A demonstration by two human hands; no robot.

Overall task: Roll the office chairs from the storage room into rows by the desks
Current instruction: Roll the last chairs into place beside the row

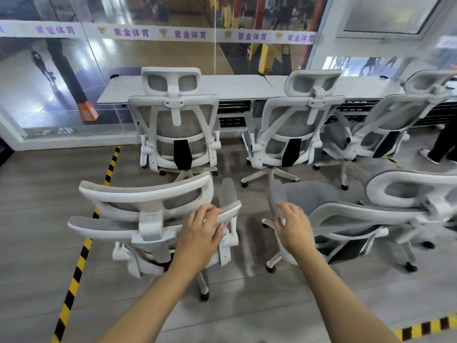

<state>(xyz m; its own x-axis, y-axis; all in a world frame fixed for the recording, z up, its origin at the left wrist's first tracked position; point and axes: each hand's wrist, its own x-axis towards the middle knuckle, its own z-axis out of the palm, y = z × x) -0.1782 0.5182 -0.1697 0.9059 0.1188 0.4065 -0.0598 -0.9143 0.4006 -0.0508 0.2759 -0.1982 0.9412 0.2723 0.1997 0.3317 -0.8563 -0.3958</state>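
Two white-framed, grey-mesh office chairs stand just in front of me. My left hand (201, 227) grips the right armrest of the near left chair (148, 194). My right hand (294, 226) holds the left armrest of the near right chair (385, 209). Beyond them, three more such chairs form a row with their backs to me, facing the long white desk (235, 87): a left chair (174, 120), a middle chair (294, 120) and a right chair (390, 120).
Behind the desk runs a glass wall with a purple-lettered strip (158, 33). Yellow-black floor tape (81, 256) runs along the left and crosses the lower right corner (425, 328). A person's leg and shoe (437, 149) stand at the right edge.
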